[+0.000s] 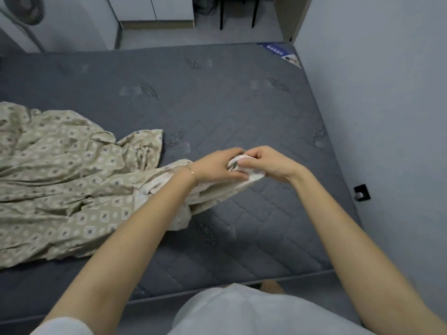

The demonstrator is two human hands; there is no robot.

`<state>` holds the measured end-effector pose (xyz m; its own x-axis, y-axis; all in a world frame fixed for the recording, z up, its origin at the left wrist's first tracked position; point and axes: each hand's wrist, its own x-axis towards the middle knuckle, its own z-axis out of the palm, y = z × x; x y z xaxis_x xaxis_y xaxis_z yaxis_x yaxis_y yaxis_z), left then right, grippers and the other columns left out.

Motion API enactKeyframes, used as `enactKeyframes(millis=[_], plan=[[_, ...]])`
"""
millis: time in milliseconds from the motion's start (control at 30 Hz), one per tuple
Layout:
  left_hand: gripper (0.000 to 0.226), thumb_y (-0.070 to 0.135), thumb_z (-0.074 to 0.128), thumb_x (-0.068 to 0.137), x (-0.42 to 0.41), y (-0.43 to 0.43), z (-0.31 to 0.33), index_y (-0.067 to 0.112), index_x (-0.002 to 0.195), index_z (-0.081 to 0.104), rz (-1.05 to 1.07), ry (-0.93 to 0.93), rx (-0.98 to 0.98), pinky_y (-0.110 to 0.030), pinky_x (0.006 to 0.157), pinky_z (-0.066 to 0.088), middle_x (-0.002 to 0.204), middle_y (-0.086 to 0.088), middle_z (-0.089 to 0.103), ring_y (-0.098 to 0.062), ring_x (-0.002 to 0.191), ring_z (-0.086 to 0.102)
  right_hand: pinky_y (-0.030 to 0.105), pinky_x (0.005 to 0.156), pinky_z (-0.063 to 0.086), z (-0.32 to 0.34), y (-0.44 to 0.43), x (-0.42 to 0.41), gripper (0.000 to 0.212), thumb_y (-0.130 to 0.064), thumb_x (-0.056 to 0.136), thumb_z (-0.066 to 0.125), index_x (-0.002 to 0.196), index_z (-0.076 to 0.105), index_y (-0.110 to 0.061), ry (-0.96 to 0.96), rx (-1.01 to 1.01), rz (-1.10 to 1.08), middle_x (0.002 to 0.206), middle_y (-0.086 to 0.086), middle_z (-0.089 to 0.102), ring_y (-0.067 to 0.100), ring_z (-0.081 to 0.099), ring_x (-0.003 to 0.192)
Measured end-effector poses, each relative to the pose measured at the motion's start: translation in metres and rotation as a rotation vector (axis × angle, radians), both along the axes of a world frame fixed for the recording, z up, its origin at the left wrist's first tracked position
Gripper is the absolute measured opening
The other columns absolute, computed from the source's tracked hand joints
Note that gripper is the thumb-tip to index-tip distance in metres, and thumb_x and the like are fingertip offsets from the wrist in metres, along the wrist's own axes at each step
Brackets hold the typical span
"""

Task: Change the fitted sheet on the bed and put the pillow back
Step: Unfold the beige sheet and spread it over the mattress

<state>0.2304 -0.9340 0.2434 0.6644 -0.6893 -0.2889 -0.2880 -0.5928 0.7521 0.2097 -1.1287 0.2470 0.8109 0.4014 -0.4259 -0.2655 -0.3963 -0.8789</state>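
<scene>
Beige cloth, printed with small grey and white diamonds, is bunched between both hands above the grey quilted mattress (242, 105). The left hand (215, 166) has its fingers curled round a corner of the fitted sheet (60, 180), with the thumb closing on the cloth from the near side. The right hand (268, 165) meets it from the other side, fingers folded down and pinching the same gathered corner. The two hands touch or nearly touch, with the cloth squeezed between them. A thin bracelet (191, 170) sits on the left wrist.

The sheet is crumpled and creased, and its paler underside shows at the held corner and along the strip hanging below the left forearm. From the hands it trails down onto the mattress and spreads in a loose heap over the mattress's near left part, running out of view at the left edge. The held corner is lifted just above the mattress, near its middle and toward its near side. The far and right parts of the mattress show bare quilting with stitched leaf motifs.

A blue and white label (281, 53) lies at the far right corner of the mattress, and a small black fitting (362, 192) is fixed on the wall (387, 93) just beside the mattress's right edge
</scene>
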Motion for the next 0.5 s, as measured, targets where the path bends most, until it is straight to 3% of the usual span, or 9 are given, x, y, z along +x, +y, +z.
enactKeyframes(millis=[33,67,133,200,300,367,433,500], plan=[[0.019,0.045,0.067,0.088,0.001,-0.012,-0.003,0.027,0.094,0.061,0.026,-0.026,0.014,-0.035,0.078,0.047,0.089,0.007,0.064,-0.011,0.081,0.057,0.024,0.060,0.031,-0.001,-0.004,0.002,0.026,-0.038,0.083,0.068,0.079,0.069,-0.012,-0.013,0.016,-0.045,0.072,-0.001,0.055,0.008,0.045,0.069],[0.022,0.042,0.065,0.090,0.002,-0.019,-0.006,0.022,0.082,0.063,0.092,-0.044,-0.017,-0.036,0.071,0.045,0.077,0.006,0.062,-0.013,0.071,0.053,0.023,0.061,0.032,-0.005,-0.010,0.003,0.024,-0.039,0.084,0.068,0.077,0.067,-0.015,0.001,0.055,-0.117,0.074,0.000,0.056,0.008,0.046,0.069],[0.020,0.030,0.061,0.094,0.001,-0.024,-0.009,0.013,0.090,0.071,0.292,-0.049,-0.146,-0.033,0.072,0.047,0.082,0.004,0.068,-0.013,0.075,0.060,0.023,0.066,0.040,-0.023,-0.025,0.003,0.018,-0.033,0.094,0.062,0.084,0.063,-0.018,0.083,0.182,-0.242,0.077,-0.001,0.058,0.007,0.052,0.068],[0.016,0.018,0.059,0.095,-0.002,-0.027,-0.010,0.010,0.098,0.073,0.461,-0.077,-0.238,-0.033,0.078,0.050,0.091,0.000,0.072,-0.014,0.085,0.066,0.022,0.074,0.047,-0.047,-0.040,-0.001,0.006,-0.029,0.096,0.059,0.100,0.062,-0.026,0.143,0.155,-0.166,0.092,-0.008,0.064,0.004,0.060,0.080],[0.016,0.009,0.057,0.095,-0.012,-0.042,-0.013,0.015,0.095,0.071,0.625,-0.057,-0.268,-0.032,0.076,0.050,0.087,0.002,0.070,-0.010,0.082,0.063,0.019,0.069,0.047,-0.075,-0.050,-0.012,0.029,-0.030,0.089,0.069,0.117,0.060,-0.034,0.127,0.024,-0.006,0.121,-0.011,0.063,0.007,0.064,0.089],[0.021,0.004,0.054,0.094,-0.025,-0.066,-0.012,0.018,0.093,0.070,0.733,-0.054,-0.300,-0.027,0.072,0.049,0.083,0.005,0.068,-0.005,0.077,0.060,0.020,0.065,0.050,-0.081,-0.052,-0.014,0.023,-0.022,0.090,0.068,0.113,0.062,-0.023,0.158,0.098,-0.032,0.118,-0.001,0.067,0.014,0.068,0.080],[0.027,0.001,0.051,0.094,-0.039,-0.092,-0.005,0.022,0.088,0.067,0.854,-0.043,-0.361,-0.021,0.068,0.046,0.080,0.006,0.065,0.000,0.071,0.056,0.028,0.075,0.058,-0.081,-0.059,-0.010,0.014,-0.016,0.094,0.063,0.107,0.063,-0.011,0.266,0.269,-0.108,0.108,0.013,0.069,0.022,0.071,0.083],[0.027,0.003,0.049,0.096,-0.049,-0.110,-0.001,0.020,0.086,0.067,0.995,-0.054,-0.432,-0.018,0.063,0.043,0.075,0.006,0.061,0.001,0.066,0.052,0.037,0.085,0.058,-0.078,-0.081,-0.001,0.012,-0.016,0.097,0.056,0.103,0.060,-0.006,0.369,0.427,-0.164,0.098,0.015,0.072,0.026,0.072,0.087]])
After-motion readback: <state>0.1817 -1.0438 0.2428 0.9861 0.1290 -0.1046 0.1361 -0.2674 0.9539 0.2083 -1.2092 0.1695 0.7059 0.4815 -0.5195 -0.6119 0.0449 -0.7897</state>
